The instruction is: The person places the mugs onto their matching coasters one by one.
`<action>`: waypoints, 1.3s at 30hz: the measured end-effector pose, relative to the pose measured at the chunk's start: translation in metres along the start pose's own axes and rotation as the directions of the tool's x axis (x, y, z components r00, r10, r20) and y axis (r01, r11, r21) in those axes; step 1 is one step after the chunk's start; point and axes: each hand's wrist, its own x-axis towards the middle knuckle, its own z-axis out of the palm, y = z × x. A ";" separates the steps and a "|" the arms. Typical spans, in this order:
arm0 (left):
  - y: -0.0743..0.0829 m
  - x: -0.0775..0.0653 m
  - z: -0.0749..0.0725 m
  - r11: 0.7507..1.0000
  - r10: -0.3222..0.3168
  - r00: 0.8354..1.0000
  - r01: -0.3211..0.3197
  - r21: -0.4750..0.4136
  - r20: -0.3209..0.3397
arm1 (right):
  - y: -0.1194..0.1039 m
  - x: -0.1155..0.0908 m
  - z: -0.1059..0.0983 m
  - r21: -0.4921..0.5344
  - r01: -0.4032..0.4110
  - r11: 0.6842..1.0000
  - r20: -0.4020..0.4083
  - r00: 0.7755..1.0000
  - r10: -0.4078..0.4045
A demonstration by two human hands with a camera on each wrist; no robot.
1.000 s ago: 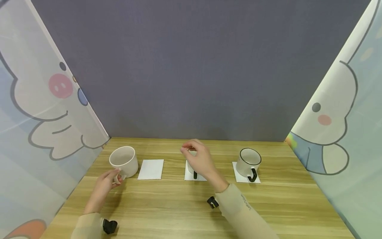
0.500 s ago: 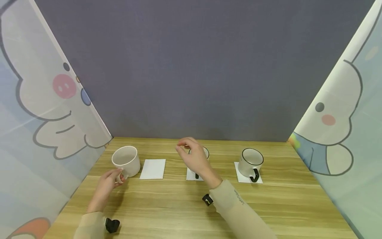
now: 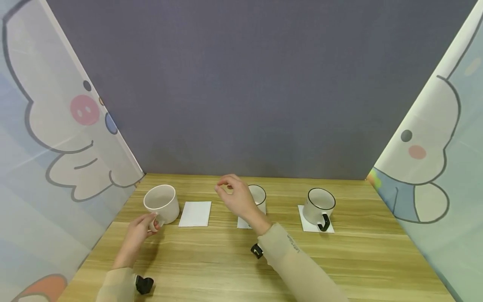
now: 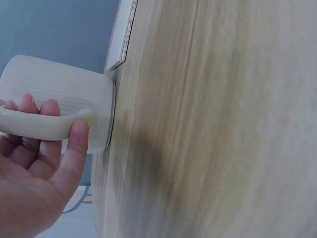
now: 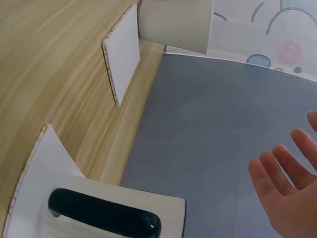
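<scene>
At the table's left, my left hand holds a plain white mug by its handle. In the left wrist view the fingers curl around the white handle, and the mug stands upright, its base at the tabletop. My right hand is raised, its fingers loosely bent with nothing in them. Below and behind it stands a white mug with a black rim, partly covered by the hand and wrist. Its black handle shows in the right wrist view, with my right hand apart from it.
Right of the plain mug lies a bare white square coaster. Another coaster is under the middle mug. A second black-rimmed mug stands on a coaster farther right. A grey panel backs the wooden table.
My right hand has shifted left, uncovering more of the middle mug. The left hand keeps its hold on the plain mug's handle. The whole head view has drifted slightly.
</scene>
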 end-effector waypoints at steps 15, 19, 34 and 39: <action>0.002 -0.001 0.001 1.000 0.008 1.000 -0.009 -0.016 -0.016 | 0.008 0.010 0.024 -0.045 -0.046 0.998 0.043 0.998 0.048; 0.001 -0.001 0.001 1.000 0.000 1.000 0.000 -0.011 -0.017 | 0.008 0.012 0.030 -0.076 -0.051 0.996 0.064 0.996 0.056; 0.000 -0.001 0.001 1.000 -0.001 1.000 0.001 0.009 -0.021 | 0.023 0.007 0.050 -0.175 -0.106 0.979 0.167 0.977 0.136; -0.001 0.001 0.002 1.000 -0.003 1.000 0.004 0.016 -0.017 | 0.027 0.005 0.054 -0.228 -0.107 0.968 0.188 0.970 0.151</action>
